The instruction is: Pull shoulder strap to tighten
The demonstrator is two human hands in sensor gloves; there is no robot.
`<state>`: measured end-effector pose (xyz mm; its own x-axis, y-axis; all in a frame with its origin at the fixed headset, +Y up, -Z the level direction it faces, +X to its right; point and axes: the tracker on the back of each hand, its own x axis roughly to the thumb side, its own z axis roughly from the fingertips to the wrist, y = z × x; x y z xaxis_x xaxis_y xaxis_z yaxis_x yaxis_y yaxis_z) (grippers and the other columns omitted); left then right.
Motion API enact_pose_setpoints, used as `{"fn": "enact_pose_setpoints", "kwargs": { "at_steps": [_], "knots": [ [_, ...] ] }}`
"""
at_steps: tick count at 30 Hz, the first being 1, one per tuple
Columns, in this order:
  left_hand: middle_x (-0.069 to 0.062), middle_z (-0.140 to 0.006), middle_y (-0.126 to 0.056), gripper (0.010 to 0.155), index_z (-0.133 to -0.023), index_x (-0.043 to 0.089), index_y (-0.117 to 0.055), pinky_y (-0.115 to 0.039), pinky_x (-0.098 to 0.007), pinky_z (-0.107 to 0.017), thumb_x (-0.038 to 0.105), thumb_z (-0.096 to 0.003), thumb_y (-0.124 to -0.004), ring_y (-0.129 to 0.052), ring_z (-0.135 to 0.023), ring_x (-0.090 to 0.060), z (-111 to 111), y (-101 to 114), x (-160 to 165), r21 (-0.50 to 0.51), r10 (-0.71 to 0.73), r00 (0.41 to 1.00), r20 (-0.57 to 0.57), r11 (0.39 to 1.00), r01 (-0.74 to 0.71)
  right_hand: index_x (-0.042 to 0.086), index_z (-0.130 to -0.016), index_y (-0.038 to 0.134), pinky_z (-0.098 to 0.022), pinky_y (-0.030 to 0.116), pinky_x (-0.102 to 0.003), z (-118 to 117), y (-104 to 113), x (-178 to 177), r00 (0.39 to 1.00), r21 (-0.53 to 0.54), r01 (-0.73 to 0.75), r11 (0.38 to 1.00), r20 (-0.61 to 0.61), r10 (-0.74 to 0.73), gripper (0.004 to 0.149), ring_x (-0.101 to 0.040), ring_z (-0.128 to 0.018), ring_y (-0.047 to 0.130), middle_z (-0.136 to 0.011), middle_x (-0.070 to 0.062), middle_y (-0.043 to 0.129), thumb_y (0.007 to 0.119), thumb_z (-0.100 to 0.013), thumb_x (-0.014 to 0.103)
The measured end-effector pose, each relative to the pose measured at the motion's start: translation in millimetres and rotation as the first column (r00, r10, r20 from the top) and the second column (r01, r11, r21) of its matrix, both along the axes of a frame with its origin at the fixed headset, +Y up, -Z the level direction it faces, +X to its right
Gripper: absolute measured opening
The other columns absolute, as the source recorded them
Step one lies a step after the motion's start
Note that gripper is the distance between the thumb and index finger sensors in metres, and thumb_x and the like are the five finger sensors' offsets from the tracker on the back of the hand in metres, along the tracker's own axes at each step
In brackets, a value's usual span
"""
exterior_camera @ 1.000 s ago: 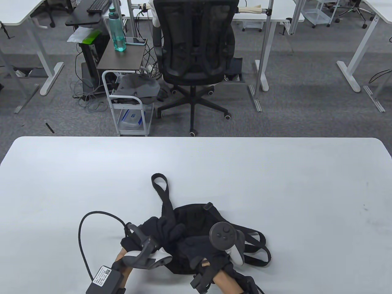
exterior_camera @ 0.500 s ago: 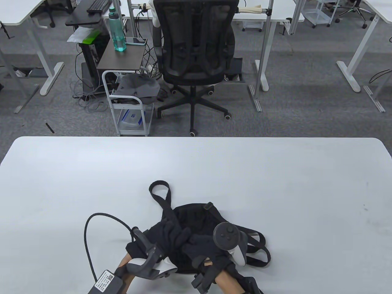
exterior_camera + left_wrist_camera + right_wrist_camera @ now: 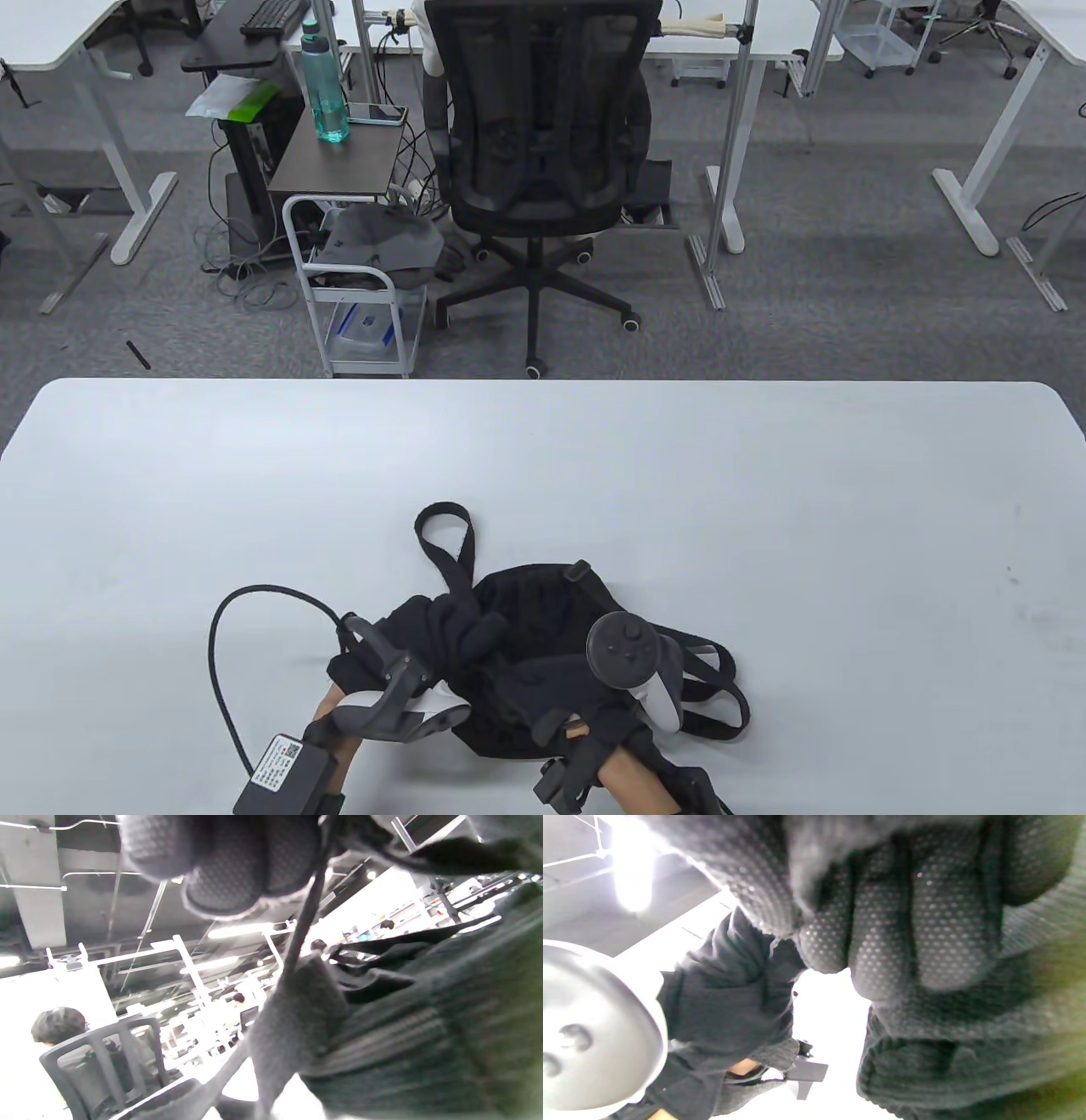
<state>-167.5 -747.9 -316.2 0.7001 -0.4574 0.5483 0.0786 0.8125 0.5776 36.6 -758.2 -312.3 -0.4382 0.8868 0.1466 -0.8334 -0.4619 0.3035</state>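
Note:
A black bag [image 3: 543, 594] lies on the white table [image 3: 764, 509] near the front edge. Its shoulder strap [image 3: 443, 531] runs away from me and ends in a loop. My left hand [image 3: 462, 628] grips this strap where it meets the bag. In the left wrist view my fingers [image 3: 229, 861] hold the thin strap [image 3: 306, 916] beside the bag body [image 3: 424, 1027]. My right hand [image 3: 547, 679] presses down on the bag's near side. In the right wrist view its curled fingers [image 3: 882, 925] clutch the bag fabric [image 3: 946, 1069].
More black straps [image 3: 721, 679] lie looped at the bag's right. A black cable [image 3: 222, 645] arcs from my left wrist over the table. Beyond the far edge stand an office chair [image 3: 543, 127] and a small cart [image 3: 356, 280].
My left hand went right and then came back left, still holding the strap. The strap loop has slid a little toward me. The right hand has stayed on the bag.

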Motion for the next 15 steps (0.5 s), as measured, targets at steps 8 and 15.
{"fn": "enact_pose_setpoints", "kwargs": {
  "at_steps": [8,15],
  "knots": [
    [0.009,-0.071,-0.09,0.064,-0.096,0.035,-0.055,-0.084,-0.028,-0.046,0.043,-0.0326,-0.059,-0.095,-0.063,-0.013,24,9,21,0.063,-0.015,0.995,0.095,0.998,0.009,0.0,-0.074,0.095,-0.05,0.074,-0.061,0,-1,4,0.999,0.013,0.002,1.0,0.035,-0.002,0.051,-0.044,-0.057,0.1,-0.069,-0.024,0.101,0.088,-0.042,0.039],
    [0.01,-0.072,-0.09,0.064,-0.095,0.035,-0.054,-0.084,-0.028,-0.047,0.043,-0.0318,-0.056,-0.095,-0.064,-0.012,29,9,28,0.044,-0.004,0.993,0.119,0.999,-0.001,0.002,-0.062,0.101,-0.044,0.081,-0.057,2,-1,1,0.999,0.047,0.026,0.999,0.039,-0.028,0.038,-0.038,-0.044,0.106,-0.054,-0.019,0.108,0.085,-0.043,0.031]
  ]
}}
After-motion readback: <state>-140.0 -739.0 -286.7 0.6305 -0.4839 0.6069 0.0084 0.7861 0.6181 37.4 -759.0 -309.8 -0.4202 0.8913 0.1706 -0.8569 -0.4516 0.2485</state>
